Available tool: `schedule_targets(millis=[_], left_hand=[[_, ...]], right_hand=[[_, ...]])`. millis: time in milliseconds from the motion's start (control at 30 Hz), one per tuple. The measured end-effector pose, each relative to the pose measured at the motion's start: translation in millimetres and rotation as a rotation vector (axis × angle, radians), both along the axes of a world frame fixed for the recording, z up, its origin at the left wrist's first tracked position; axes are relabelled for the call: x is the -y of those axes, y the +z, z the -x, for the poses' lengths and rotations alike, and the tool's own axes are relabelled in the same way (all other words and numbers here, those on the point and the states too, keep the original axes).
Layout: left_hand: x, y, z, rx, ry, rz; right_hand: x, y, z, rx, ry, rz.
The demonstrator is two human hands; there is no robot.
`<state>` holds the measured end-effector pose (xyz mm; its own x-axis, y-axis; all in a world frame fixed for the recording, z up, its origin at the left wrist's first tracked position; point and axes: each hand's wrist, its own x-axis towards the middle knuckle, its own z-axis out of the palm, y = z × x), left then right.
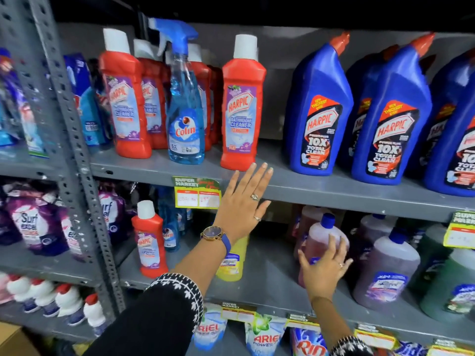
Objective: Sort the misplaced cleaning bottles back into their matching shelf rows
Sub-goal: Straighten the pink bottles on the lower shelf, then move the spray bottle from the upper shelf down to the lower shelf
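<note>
Two strays remain, the blue spray bottle (pixel 185 119) above and red bottle (pixel 149 240) below, while her left hand (pixel 241 201) hovers spread and right hand (pixel 324 268) cups a pink jug (pixel 322 232).

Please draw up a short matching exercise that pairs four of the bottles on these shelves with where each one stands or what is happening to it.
Things:
1. Colin spray bottle
2. lone red Harpic bottle
3. blue Harpic bottles
4. reddish blue-capped bottle

Places or states:
A. under the right hand
B. upper shelf, right side
C. among the red Harpic bottles on the upper shelf
D. lower shelf, beside a row of Colin bottles

Pairs: 1-C, 2-D, 3-B, 4-A
</note>
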<state>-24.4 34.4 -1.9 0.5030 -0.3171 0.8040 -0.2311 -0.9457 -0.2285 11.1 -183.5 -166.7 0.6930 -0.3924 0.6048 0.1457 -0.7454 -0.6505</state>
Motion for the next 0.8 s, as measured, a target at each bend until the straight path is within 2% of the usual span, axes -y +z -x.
schedule_targets(millis=[233, 400, 500, 633, 700, 800], left_hand=[[-93, 18, 14, 0.046, 0.089, 0.018], [-188, 25, 26, 0.095, 0.187, 0.038], [-245, 32, 31, 0.102, 0.248, 0.09], [-310, 40, 31, 0.137, 0.313, 0.106], [-335, 43, 27, 0.161, 0.341, 0.139], [-359, 41, 16, 0.148, 0.257, 0.142]], right_hand=[[-113, -36, 35, -0.001, 0.329, 0.133], [-229, -35, 67, -0.029, 0.582, 0.109], [-299, -13, 83, 0.062, 0.712, 0.082], [-375, 44, 102, 0.293, 0.875, -0.002], [-400, 78, 102, 0.417, 0.89, -0.054], [-428, 136, 90, 0.595, 0.808, -0.128]])
